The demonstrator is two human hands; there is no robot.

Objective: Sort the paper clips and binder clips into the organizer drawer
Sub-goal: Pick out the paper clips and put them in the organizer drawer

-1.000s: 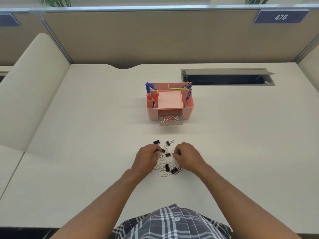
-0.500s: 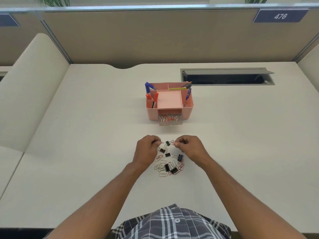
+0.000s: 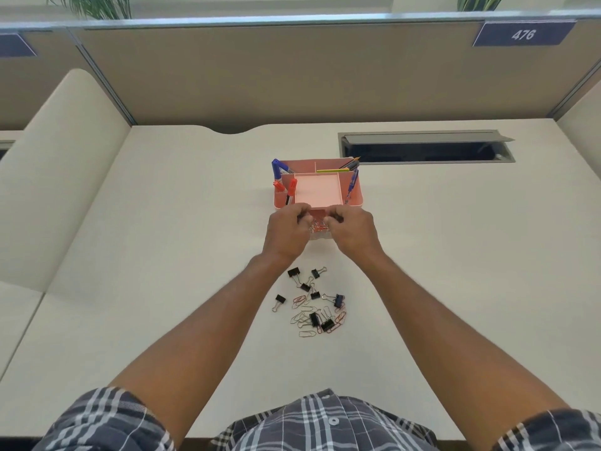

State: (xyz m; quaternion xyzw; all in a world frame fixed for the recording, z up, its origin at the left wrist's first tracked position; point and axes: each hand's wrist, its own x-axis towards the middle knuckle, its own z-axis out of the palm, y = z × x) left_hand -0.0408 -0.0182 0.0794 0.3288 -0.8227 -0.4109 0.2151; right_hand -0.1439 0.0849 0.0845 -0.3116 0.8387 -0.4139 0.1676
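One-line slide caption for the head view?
Both hands meet over the organizer's open drawer; clips remain on the desk.

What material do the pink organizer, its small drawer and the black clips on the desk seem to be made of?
Pink organizer: likely moulded plastic, matte, with even colour and thin rounded walls.
Drawer: probably clear plastic; the clips inside show through its front.
Black binder clips: apparently painted metal bodies with thin, shiny wire handles.
Desk: smooth off-white surface, maybe laminate; the material cannot be told for sure.

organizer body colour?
Pink organizer, clearest in the head view.
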